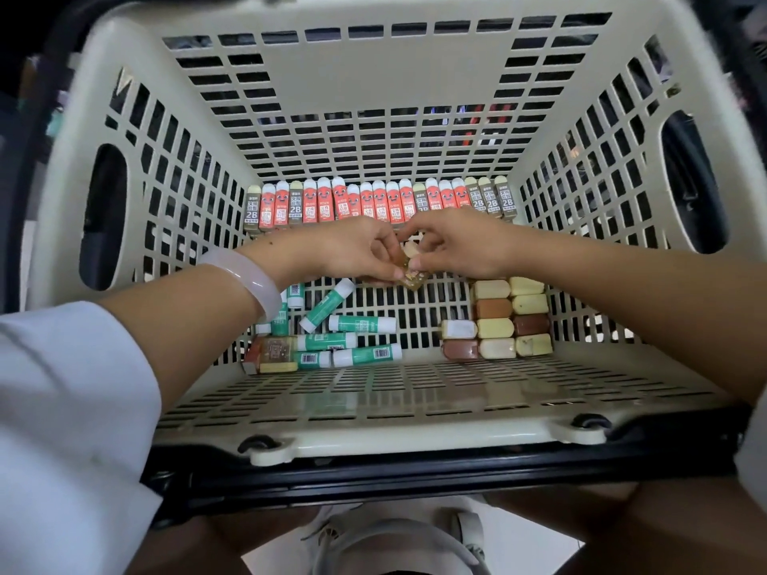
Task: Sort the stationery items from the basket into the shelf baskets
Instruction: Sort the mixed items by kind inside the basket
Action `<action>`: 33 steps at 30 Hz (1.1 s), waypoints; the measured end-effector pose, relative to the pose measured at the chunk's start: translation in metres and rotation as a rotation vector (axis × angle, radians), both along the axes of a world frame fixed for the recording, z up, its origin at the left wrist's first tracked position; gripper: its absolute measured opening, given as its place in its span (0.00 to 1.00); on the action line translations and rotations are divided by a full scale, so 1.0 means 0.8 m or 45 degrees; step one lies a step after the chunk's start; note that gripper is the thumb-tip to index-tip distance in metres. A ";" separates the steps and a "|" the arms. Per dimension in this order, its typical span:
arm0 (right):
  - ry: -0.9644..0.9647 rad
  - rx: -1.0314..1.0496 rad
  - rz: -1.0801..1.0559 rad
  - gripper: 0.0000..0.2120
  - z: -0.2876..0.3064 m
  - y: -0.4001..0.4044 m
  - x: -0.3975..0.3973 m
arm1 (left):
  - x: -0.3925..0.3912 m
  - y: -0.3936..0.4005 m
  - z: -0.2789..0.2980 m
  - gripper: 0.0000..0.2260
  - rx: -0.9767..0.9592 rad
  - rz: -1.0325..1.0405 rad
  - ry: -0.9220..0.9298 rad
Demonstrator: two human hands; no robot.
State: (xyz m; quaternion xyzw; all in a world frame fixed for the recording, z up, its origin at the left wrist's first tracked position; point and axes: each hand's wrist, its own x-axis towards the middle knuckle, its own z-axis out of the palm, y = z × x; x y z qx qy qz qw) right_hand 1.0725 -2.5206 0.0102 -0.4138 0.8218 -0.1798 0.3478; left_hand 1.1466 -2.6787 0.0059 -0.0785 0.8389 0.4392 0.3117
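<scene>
A: Where are the hands?

B: Both are down in the cream slotted basket [386,89], meeting over the middle of its floor. The left hand [352,253] and the right hand [460,246] each pinch, fingers curled, one small amber packet [413,278] held between them, just off the grid.

A: Which way does it lie?

B: It tilts, long axis running roughly from the far left down to the near right. The right thumb sits on it; neither hand looks nearer than the other.

A: What else is in there?

B: A tight upright row of red and olive lead boxes [379,203] along the far wall. Green-and-white glue sticks [352,340], smooth cylinders, lie jumbled in the near left corner. Cream and brown rounded erasers [508,321] are packed flat in the near right corner.

A: The packet's make?

B: It looks like glossy wrap; the contents are too small to tell.
</scene>
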 end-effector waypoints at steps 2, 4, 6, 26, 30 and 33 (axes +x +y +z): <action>0.246 0.068 0.139 0.12 -0.001 0.004 -0.003 | 0.002 -0.004 -0.001 0.10 -0.341 -0.261 0.056; 0.339 0.227 0.335 0.12 -0.007 0.009 0.001 | 0.011 -0.011 -0.002 0.09 -0.533 -0.479 0.026; 0.381 0.394 0.508 0.14 -0.016 0.013 0.010 | 0.026 -0.018 -0.008 0.09 -0.636 -0.729 -0.105; -0.376 -0.065 -0.071 0.19 -0.003 -0.010 0.030 | 0.031 -0.025 0.011 0.06 0.017 0.117 -0.001; -0.019 -0.103 -0.010 0.10 -0.005 -0.008 0.019 | 0.032 -0.025 0.007 0.10 0.061 0.117 -0.043; 0.495 0.238 0.282 0.19 -0.009 0.002 0.009 | 0.030 -0.047 0.010 0.09 -0.658 -0.310 0.035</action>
